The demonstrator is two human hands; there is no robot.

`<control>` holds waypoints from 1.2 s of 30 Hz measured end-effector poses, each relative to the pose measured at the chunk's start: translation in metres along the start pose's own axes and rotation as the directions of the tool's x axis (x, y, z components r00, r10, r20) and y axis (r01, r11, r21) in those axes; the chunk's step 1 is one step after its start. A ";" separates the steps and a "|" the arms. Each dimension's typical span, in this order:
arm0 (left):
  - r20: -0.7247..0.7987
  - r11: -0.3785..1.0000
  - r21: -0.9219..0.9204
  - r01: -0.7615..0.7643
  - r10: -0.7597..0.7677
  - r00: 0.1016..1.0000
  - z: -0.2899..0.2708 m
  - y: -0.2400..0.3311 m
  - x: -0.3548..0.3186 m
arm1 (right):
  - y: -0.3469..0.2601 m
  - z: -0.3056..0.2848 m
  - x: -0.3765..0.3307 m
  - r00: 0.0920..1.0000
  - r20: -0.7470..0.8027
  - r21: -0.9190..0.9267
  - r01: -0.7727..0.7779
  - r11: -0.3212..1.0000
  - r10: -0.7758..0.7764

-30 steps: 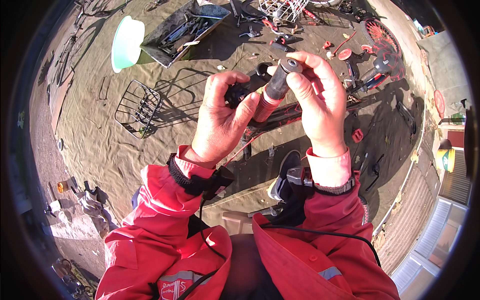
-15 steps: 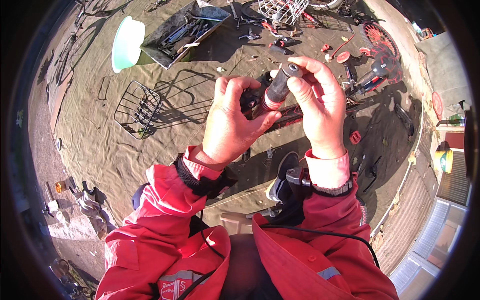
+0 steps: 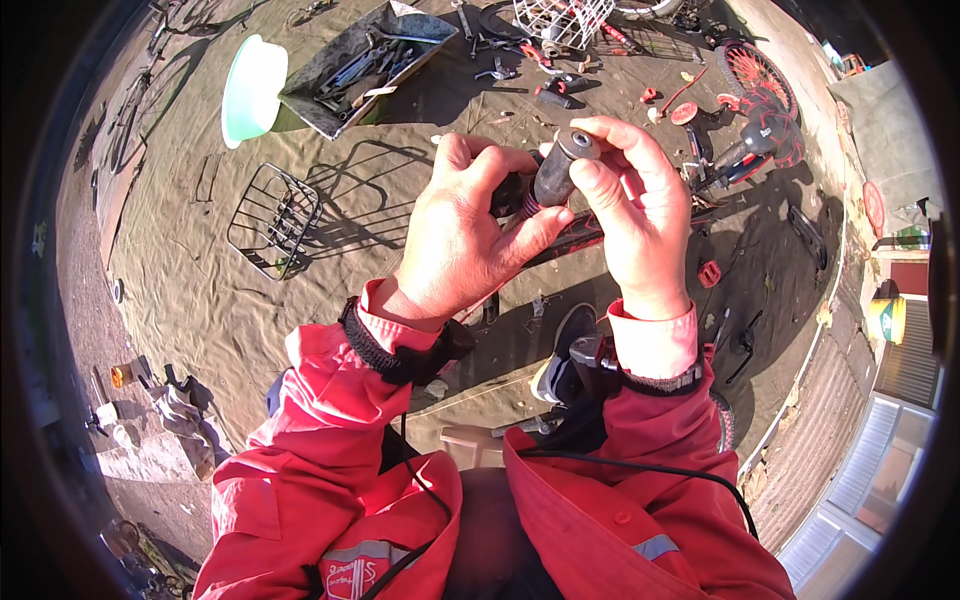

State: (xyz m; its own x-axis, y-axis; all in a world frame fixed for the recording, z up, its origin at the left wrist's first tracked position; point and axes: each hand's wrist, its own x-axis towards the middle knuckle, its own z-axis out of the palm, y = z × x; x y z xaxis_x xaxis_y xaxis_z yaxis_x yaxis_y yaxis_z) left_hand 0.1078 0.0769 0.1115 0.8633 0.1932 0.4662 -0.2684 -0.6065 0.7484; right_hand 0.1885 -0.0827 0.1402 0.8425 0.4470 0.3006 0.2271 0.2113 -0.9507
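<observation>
A black handlebar grip [image 3: 556, 180], with a round hole in its upper end and red rings lower down, is held tilted in front of me. My left hand [image 3: 458, 220] is closed around its lower part, with the thumb lying along the near side. At the upper end, my right hand [image 3: 645, 215] pinches it between thumb and fingers. Dark parts show behind my left fingers, too hidden to tell. Below the hands runs a red and black bicycle frame [image 3: 575, 240], mostly covered by them.
Left of the hands lies a black wire rack [image 3: 275, 220] on the brown ground sheet. Beyond it stand a metal tray of tools [image 3: 335, 125] and a pale green basin [image 3: 252, 90]. A bicycle saddle [image 3: 768, 132] and a red-spoked wheel [image 3: 757, 70] are at the far right.
My left hand has shifted slightly, and its thumb reaches farther over the grip, covering more of the red rings. The grip's upper end has dropped a little; my right hand still pinches it.
</observation>
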 end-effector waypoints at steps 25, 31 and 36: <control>0.044 0.996 -0.081 0.036 -0.032 0.999 -0.005 0.000 0.006 | 0.021 -0.004 -0.018 0.999 0.020 -0.232 -0.043 0.972 0.048; 0.125 0.943 -0.140 0.301 -0.285 0.950 -0.038 -0.002 0.005 | 0.015 -0.004 -0.019 0.998 0.013 -0.192 -0.064 0.979 0.067; 0.052 0.799 -0.406 0.443 -0.463 0.885 -0.063 0.005 0.013 | 0.018 -0.002 -0.017 0.999 0.051 -0.066 0.005 0.998 -0.002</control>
State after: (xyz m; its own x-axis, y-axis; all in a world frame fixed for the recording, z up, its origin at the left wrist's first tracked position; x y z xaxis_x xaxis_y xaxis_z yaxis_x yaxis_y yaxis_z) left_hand 0.0911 0.1247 0.1515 0.9104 0.4117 0.0411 -0.0061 -0.0859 0.9963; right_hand 0.1790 -0.0879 0.1176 0.8161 0.4905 0.3057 0.2629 0.1560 -0.9521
